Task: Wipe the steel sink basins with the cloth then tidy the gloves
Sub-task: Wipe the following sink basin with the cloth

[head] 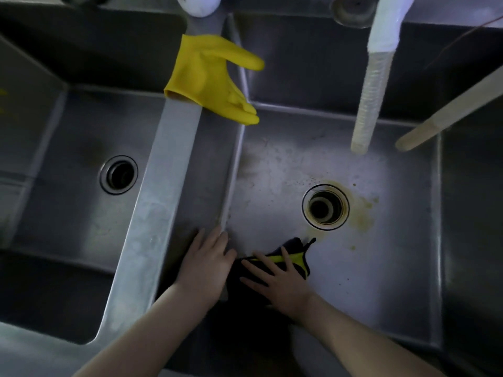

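The right hand (283, 284) presses flat, fingers spread, on the dark cloth (285, 261) on the right basin (381, 268) floor; the left hand (206, 265) rests open, grasping nothing, against the basin wall. Brown stains ring the drain (325, 206) — wiping looks unfinished — and beyond, the yellow glove (206, 77) lies untidied over the divider (163, 186).

Steel double sink (152, 213): yellow glove (206, 77) draped over divider; dark cloth (295, 257) flat on stained right basin floor (381, 254).
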A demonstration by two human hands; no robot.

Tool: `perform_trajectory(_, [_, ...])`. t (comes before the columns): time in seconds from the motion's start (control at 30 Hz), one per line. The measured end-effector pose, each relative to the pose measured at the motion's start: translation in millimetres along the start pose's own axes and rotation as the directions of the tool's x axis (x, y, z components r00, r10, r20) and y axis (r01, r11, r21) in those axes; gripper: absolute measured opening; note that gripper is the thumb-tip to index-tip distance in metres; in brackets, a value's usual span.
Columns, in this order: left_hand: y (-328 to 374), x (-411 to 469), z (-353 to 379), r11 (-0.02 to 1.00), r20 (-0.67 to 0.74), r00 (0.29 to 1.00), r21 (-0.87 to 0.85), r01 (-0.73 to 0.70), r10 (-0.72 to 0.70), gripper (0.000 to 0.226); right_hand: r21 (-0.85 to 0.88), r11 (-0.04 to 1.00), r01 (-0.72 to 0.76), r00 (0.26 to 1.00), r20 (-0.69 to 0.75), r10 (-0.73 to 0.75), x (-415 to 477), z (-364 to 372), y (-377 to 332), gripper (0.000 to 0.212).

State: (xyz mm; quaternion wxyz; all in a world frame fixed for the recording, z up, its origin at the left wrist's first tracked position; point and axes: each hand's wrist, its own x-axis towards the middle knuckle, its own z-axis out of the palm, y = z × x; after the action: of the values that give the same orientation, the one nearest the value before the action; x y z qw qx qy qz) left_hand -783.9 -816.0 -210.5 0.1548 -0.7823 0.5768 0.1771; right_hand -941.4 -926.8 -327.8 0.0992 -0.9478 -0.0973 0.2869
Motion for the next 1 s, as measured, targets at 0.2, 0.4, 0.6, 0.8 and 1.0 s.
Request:
perform_trajectory(0.2, [-20.5,8.4,-30.4,0.979,-0.155,0.98,0.176,-0.101,0.129,0.035,0.162,0.977,-0.142,0.962,-0.211,0.175,57.3,-24.6,-4.6,0.078])
perform_trajectory(0.4, [-28.7,21.6,-55.9,0.947,-0.169,0.962,0.278,-0.163,0.215,0.029,0.289,0.868,-0.403,0.864,-0.193,0.465,80.8,-52.2,50.8,0.076])
perform_trajectory(0.6, [-51.9,46.7,-82.2,0.941,-0.307,0.912,0.282,-0.188,0.274,0.027,0.354,0.728,-0.587,0.759,-0.073,0.647,91.5,-95.0,92.4,0.071])
perform_trajectory(0.8, [-60.9,61.6,-91.7,0.935,-0.32,0.881,0.18,-0.305,0.349,0.028,0.269,0.888,-0.374,0.888,-0.173,0.426,38.8,-22.5,18.1,0.079])
perform_trajectory(1.0, [-72.1,94.1,-102.5,0.936,-0.374,0.858,0.15,-0.319,0.352,0.024,0.264,0.906,-0.33,0.907,-0.177,0.382,28.2,-12.4,16.9,0.065])
